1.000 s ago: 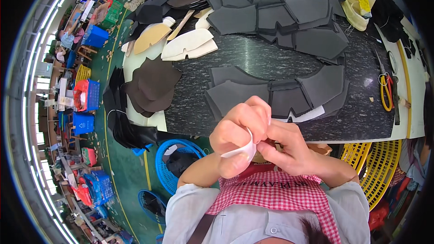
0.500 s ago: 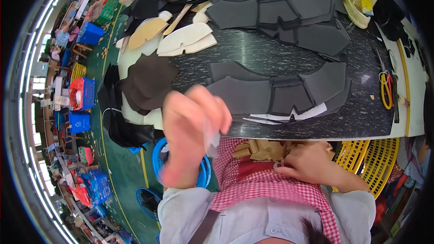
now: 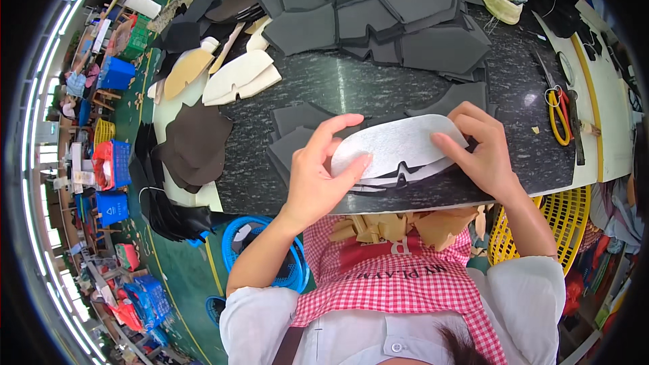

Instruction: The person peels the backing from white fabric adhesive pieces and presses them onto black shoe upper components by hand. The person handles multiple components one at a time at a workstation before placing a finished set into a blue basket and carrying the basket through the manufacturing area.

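The left hand (image 3: 318, 176), raised and blurred half a second ago, has been brought down; a white felt piece (image 3: 395, 149) is now gripped at both ends with the right hand (image 3: 483, 155), over grey pieces (image 3: 291, 132) at the table's (image 3: 378, 88) near edge, so laying appears under way

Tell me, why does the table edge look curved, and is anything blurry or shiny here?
Head view: the fisheye lens bends the dark table edge toward the rim; both hands, left and right, and the white piece look sharp; a small glare spot marks the tabletop at right.
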{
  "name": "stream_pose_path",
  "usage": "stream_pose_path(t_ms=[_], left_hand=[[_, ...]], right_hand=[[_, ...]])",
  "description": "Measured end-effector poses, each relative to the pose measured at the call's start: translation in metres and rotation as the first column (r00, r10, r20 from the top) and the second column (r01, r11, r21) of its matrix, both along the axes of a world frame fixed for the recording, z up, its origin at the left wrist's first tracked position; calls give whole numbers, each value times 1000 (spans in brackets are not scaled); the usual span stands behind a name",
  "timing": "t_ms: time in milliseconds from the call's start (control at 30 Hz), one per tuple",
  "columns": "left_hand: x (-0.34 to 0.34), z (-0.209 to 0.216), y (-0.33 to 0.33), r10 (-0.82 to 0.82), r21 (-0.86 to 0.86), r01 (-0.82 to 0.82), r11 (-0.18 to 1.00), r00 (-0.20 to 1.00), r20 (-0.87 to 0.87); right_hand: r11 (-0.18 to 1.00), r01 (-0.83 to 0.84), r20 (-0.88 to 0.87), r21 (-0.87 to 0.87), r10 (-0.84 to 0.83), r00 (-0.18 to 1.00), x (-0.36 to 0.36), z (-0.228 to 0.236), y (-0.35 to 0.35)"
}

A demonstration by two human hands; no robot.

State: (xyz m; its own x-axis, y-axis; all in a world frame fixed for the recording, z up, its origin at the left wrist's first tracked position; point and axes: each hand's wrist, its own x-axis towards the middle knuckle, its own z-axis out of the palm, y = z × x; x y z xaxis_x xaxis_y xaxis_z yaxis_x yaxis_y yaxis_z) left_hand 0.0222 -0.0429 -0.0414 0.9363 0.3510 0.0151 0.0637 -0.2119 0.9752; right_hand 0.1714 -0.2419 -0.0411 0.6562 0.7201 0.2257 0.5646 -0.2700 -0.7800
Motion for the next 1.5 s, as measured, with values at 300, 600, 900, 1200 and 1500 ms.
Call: stream_pose_path(t_ms=[300, 600, 900, 1200, 1500], left_hand=[[-2, 8, 9, -96, 672, 232, 703, 968, -233], [34, 3, 161, 102, 884, -183, 429, 983, 154], [9, -7, 163, 21, 823, -526, 215, 845, 535], [-10, 25, 48, -457, 873, -480, 87, 759, 463], [-16, 84, 19, -457, 488, 272, 829, 833, 312]], right_hand=[[965, -40, 447, -259, 157, 881, 10, 4, 4], [958, -279, 828, 66, 103, 551, 94, 25, 136], [962, -271, 740, 45, 150, 656, 58, 58, 85], [885, -366, -302, 288, 447, 842, -32, 33, 38], [727, -392, -194, 564, 578, 793, -64, 53, 52]])
